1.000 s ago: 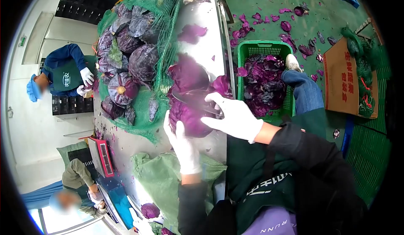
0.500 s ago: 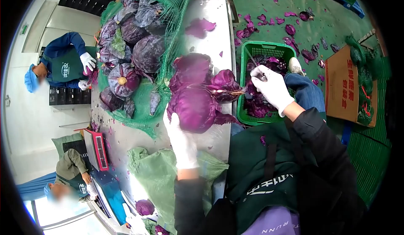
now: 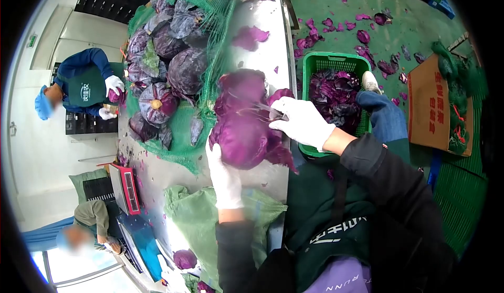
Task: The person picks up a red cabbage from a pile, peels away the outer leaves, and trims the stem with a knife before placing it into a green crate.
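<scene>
My left hand, in a white glove, cups the near side of a purple-red cabbage on the metal table. Loose outer leaves spread from the cabbage's far side. My gloved right hand is closed around a knife, and the thin blade, blurred, reaches over the stem side of the cabbage. Just beyond lies a green mesh sack holding several darker, untrimmed cabbages.
A green crate of cut-off leaves stands right of the table edge. Leaf scraps litter the green floor. A cardboard box is farther right. Two people work across the table, near a red scale. A pale green sack lies nearby.
My right hand has moved left from over the crate to the cabbage, bringing the knife to its stem side. My left hand stays on the cabbage.
</scene>
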A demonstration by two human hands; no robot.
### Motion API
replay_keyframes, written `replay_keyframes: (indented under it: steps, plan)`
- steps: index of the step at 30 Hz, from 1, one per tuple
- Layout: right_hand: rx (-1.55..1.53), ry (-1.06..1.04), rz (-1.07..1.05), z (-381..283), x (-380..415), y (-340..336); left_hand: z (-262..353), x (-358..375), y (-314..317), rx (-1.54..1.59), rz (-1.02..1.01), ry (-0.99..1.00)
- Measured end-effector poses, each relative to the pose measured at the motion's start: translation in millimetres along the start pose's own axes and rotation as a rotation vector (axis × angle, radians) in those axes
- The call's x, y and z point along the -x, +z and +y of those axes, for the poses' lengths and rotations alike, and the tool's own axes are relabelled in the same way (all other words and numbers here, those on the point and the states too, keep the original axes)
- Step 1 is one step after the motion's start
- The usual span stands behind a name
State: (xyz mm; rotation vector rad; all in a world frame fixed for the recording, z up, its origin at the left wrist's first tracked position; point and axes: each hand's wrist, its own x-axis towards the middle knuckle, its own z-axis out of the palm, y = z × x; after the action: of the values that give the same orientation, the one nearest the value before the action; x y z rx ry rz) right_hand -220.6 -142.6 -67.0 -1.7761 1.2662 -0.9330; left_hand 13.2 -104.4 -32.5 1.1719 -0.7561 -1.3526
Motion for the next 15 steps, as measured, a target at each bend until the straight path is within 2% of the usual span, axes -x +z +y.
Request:
replay_keyframes:
  steps: [2,4,6,8,10,11,12,15]
  plan:
    - [0.095,-0.022,-0.002,7,0,-1,-2,2,-8,-0.028,-0.042,0.041]
    - [0.091,-0.031,0.086,4,1,-5,0,4,-14,-0.052,-0.052,0.037]
    - [0.161,0.008,0.017,1,3,-4,7,8,-11,-0.178,-0.092,0.081]
    - [0.124,-0.105,0.167,-5,8,5,22,18,4,-0.581,0.018,0.269]
    - [0.137,-0.21,0.231,-11,14,13,37,32,37,-0.977,-0.015,0.402]
    - [0.18,-0.193,0.214,-16,15,11,36,36,48,-1.204,-0.065,0.561]
    - [0.223,-0.177,0.2,-21,15,8,30,37,53,-1.448,-0.025,0.578]
    - [0.266,-0.141,0.202,-13,13,1,23,28,33,-1.393,-0.033,0.609]
